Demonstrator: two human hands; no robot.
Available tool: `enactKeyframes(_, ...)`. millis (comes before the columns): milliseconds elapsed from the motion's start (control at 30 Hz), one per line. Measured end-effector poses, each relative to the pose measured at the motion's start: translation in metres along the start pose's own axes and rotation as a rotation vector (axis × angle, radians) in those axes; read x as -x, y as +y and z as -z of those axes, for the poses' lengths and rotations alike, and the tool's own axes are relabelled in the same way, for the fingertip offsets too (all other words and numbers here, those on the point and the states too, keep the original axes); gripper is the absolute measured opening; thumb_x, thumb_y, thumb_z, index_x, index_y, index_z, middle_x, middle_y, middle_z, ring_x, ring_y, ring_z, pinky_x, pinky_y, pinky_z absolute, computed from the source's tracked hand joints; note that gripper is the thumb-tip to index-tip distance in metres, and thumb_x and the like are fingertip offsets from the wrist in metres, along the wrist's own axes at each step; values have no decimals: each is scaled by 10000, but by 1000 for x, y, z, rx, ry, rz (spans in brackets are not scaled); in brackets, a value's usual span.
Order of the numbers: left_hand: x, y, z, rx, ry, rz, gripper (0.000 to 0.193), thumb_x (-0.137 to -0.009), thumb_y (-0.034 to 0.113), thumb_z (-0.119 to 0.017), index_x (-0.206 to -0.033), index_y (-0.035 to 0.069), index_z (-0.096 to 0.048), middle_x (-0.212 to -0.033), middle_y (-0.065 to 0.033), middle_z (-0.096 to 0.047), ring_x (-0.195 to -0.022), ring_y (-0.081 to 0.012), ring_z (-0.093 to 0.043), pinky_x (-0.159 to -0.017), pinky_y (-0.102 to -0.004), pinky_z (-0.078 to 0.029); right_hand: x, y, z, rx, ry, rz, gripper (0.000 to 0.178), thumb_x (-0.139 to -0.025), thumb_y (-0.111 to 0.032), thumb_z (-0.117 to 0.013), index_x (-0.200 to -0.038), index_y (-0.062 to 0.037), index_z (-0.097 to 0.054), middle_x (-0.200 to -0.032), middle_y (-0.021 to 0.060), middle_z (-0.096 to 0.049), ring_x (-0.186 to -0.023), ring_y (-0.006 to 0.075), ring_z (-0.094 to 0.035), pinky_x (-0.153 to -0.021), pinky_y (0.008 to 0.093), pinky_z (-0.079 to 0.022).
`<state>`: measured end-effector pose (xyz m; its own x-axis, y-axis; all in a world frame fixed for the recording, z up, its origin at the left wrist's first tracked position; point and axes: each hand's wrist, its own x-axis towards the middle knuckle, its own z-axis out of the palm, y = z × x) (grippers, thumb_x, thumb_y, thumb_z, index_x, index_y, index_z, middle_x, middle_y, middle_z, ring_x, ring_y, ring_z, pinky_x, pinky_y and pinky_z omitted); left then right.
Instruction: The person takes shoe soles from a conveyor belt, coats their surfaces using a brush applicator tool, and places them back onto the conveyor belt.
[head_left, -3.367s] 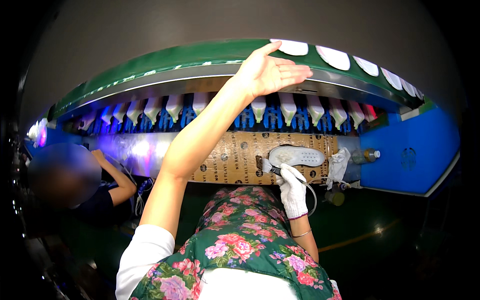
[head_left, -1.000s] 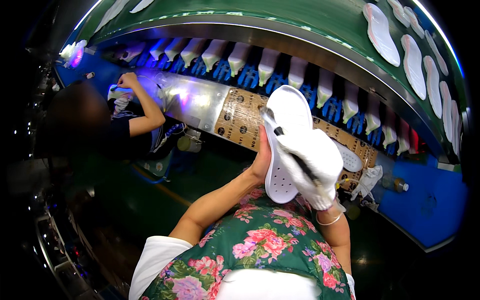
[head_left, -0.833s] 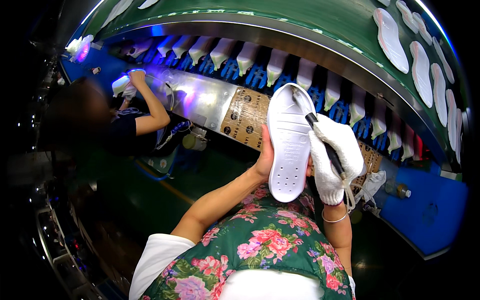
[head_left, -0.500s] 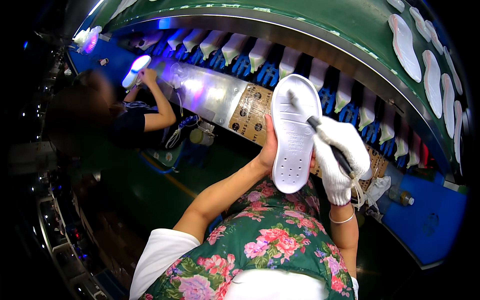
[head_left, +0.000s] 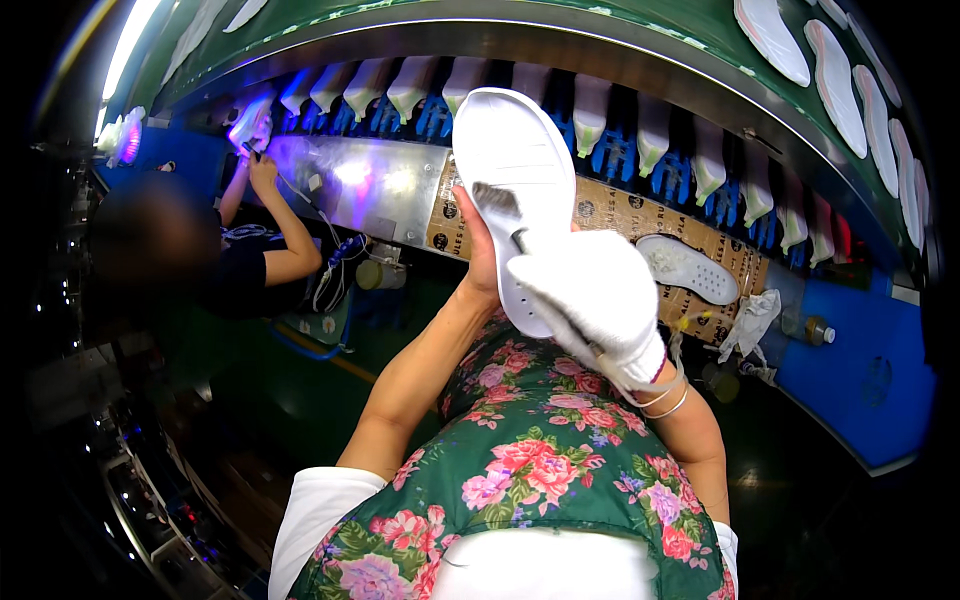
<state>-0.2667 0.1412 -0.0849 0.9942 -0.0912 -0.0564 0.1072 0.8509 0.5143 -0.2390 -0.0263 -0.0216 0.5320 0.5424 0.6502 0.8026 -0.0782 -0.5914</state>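
A white shoe sole point(head_left: 512, 130) is held up in front of me with its wide end away from me, slightly tilted. My bare left hand point(head_left: 480, 245) grips it along the left edge, its fingers mostly hidden behind it. Closed round the dark handle of a brush is my right hand point(head_left: 598, 295), in a white knit glove. The grey bristles of the brush point(head_left: 497, 200) lie against the middle of the sole, near its left edge. Part of the handle and the sole's lower right side are hidden by the glove.
Another sole point(head_left: 688, 268) lies on the cardboard-covered ledge point(head_left: 625, 208). Behind it hangs a row of pale shoe uppers point(head_left: 590, 115) in blue holders. Several soles rest on the green belt point(head_left: 690, 45). A crumpled white cloth point(head_left: 752, 322) and a bottle point(head_left: 806, 328) are right. Another person point(head_left: 285, 225) works left.
The brush has moved from the sole's far part down to its middle. Sole and both hands have shifted left in view, uncovering the other sole on the ledge.
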Motion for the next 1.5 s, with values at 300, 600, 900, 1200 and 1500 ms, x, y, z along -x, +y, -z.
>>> enactKeyframes(300,-5,5,5,13,55,28,1250,-679,1025,-151,-1254,-20,-524,-933,-195,-668,-844,-287,-680,-718,-443,-580,8,3,-1,-48,75,-34,302,-712,-25,-810,-1000,-99,-757,-930,81,-750,-822,264,-714,-734,346,-543)
enactKeyframes(600,-8,14,12,78,95,87,1244,-632,1048,-208,-1213,-7,-521,-963,-184,-625,-793,-317,-668,-655,-469,-579,9,0,-5,6,21,46,276,-726,-62,-799,-997,-104,-762,-939,86,-753,-789,255,-712,-700,352,-555)
enactKeyframes(900,-23,25,15,154,-99,-40,1142,-673,1012,-295,-1234,43,-520,-966,-171,-619,-819,-310,-636,-712,-484,-554,18,0,-9,-184,52,9,286,-729,-15,-794,-1000,-93,-748,-854,77,-735,-740,266,-705,-659,367,-548)
enactKeyframes(1200,-31,35,15,53,23,31,1158,-686,1013,-206,-1244,49,-522,-936,-188,-629,-734,-303,-651,-621,-443,-553,15,1,-7,-70,51,-11,323,-727,-8,-800,-1032,-97,-738,-898,88,-742,-780,263,-705,-690,347,-543)
enactKeyframes(1500,-40,48,13,-112,-94,194,1140,-750,961,-264,-1392,39,-457,-949,-245,-674,-739,-320,-726,-581,-406,-625,17,-3,3,-231,-39,-42,359,-738,-38,-783,-1085,-117,-736,-952,89,-728,-795,258,-688,-690,378,-542)
